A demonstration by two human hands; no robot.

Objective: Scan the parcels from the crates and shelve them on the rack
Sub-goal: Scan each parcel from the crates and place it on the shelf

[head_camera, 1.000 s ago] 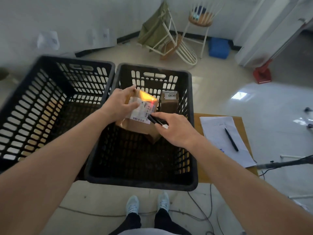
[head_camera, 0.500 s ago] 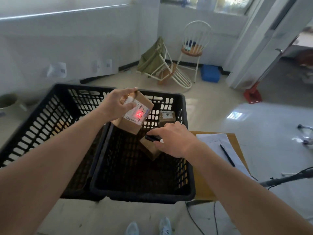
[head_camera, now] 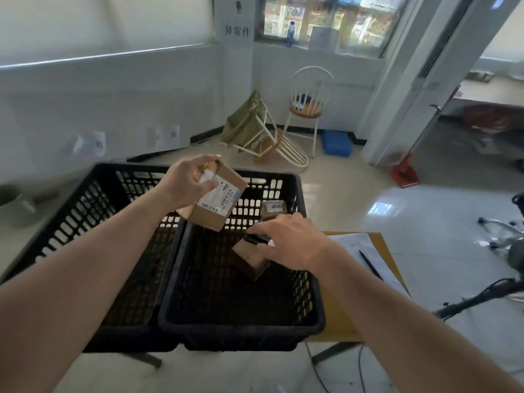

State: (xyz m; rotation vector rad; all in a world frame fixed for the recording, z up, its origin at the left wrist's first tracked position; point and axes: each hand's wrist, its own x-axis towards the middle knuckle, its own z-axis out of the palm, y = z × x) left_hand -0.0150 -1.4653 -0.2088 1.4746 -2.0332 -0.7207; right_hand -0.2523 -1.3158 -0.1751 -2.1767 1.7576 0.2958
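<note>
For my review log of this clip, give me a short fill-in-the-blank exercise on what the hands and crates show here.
1. The left hand grips a brown parcel above the ____ crates.
2. The right hand holds a black ____.
3. The parcel at the right crate's far wall reads ____.

Missing words: black; scanner; 0836

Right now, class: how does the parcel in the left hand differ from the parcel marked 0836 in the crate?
The held parcel is lifted and tilted; the 0836 parcel stands against the right crate's far wall. The held parcel carries a large barcode label; the 0836 parcel a small number tag. Both are brown cardboard.
</note>
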